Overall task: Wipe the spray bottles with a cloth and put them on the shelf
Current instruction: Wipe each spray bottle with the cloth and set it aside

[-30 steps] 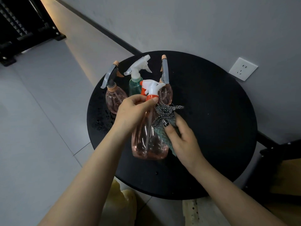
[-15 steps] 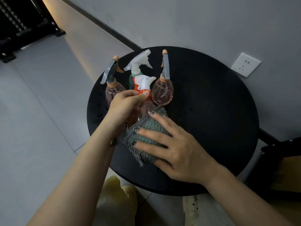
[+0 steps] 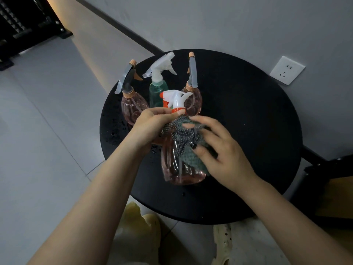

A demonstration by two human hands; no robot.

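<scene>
Clear pink plastic spray bottle w/ white-orange trigger (image 3: 179, 165) held above round black table (image 3: 248, 131). Left hand (image 3: 150, 127) grips its neck; right hand (image 3: 219, 150) presses grey-green knit cloth (image 3: 183, 136) onto its shoulder, fingers curled on cloth. 3 other spray bottles (image 3: 158, 88) stand behind.

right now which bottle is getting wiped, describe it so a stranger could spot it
On the round black table, nearest the person, a large pink bottle is held at its neck by the left hand while the right hand presses a grey cloth on it. Only it has a white-and-orange trigger.
</scene>
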